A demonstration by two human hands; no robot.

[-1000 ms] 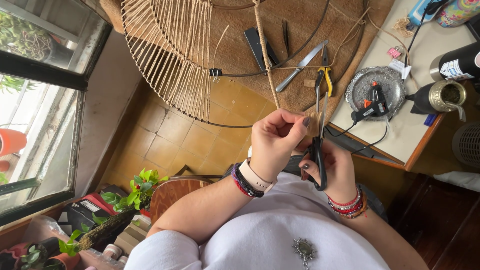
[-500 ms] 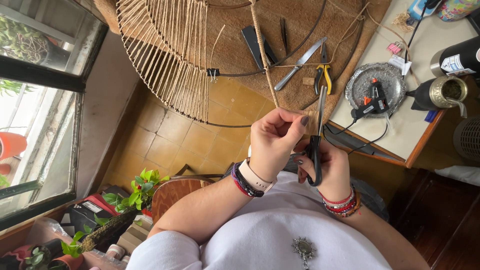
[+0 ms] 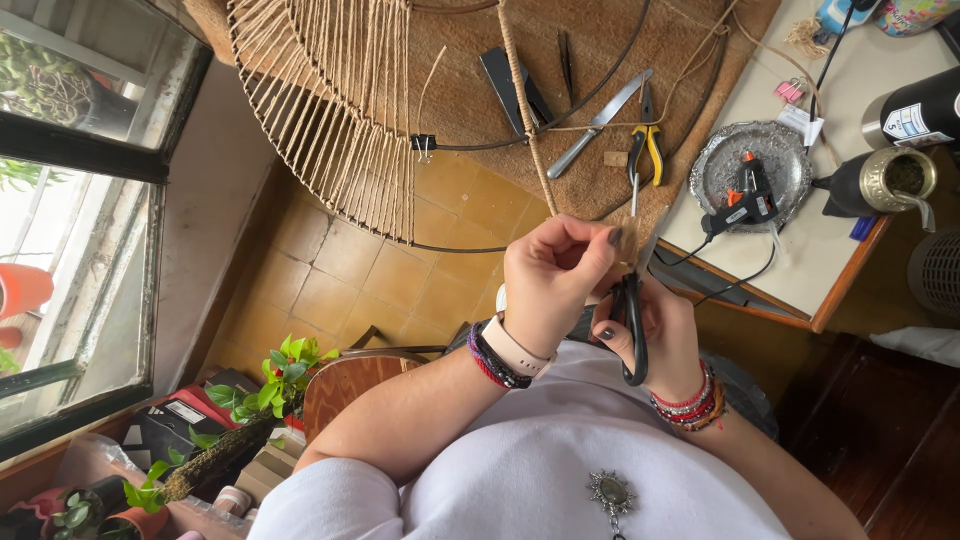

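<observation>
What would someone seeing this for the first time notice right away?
Probably the two hands at centre: the left hand pinches a jute cord while the right hand holds black scissors against it. Next, the big cord-wrapped wire frame at upper left, then the glue gun on its silver tray on the right.

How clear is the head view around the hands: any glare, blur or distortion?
Head view: left hand, right hand and scissors are sharp and evenly lit; the window is blown out by daylight; the table edges tilt from wide-angle distortion.
</observation>
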